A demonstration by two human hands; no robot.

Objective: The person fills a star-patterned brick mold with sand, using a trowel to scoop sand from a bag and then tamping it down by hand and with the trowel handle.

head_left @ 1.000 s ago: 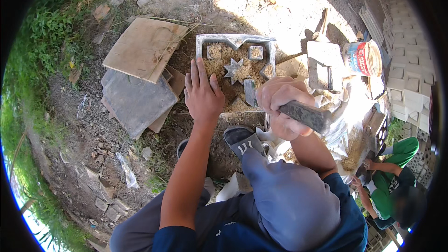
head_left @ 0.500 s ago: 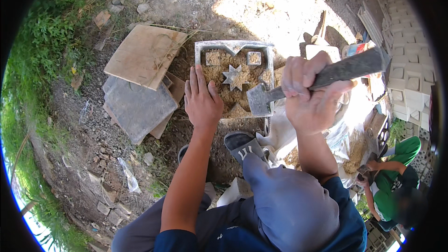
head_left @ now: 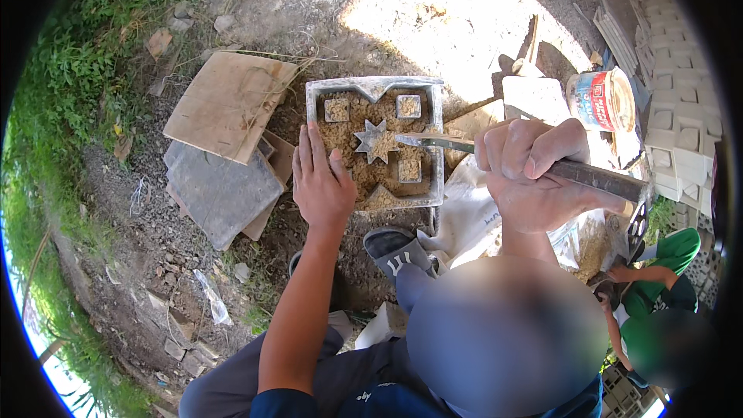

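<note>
A square metal mould [head_left: 439,120] lies on the ground in front of me, holding damp, sandy mix. An eight-pointed metal star [head_left: 376,142] stands in its middle, with small square cells [head_left: 409,107] around it. My left hand [head_left: 321,190] rests on the mould's left side, palm down and fingers stretched out. Closed around a dark bar-like tool [head_left: 600,179], my right hand [head_left: 530,174] is raised at the mould's right. The tool's flat metal blade [head_left: 433,142] points left over the mix near the star, seen nearly edge-on.
Flat boards [head_left: 232,104] and a grey slab [head_left: 220,186] are piled at the left. A bucket [head_left: 602,101] stands right, near stacked pale blocks [head_left: 681,108]. A white sack [head_left: 468,201] lies beside the mould. Another person in green [head_left: 658,282] works at the lower right.
The tool has turned from showing its blade's flat face to nearly edge-on, its blade moving up and left toward the star. My left hand stays on the mould's side.
</note>
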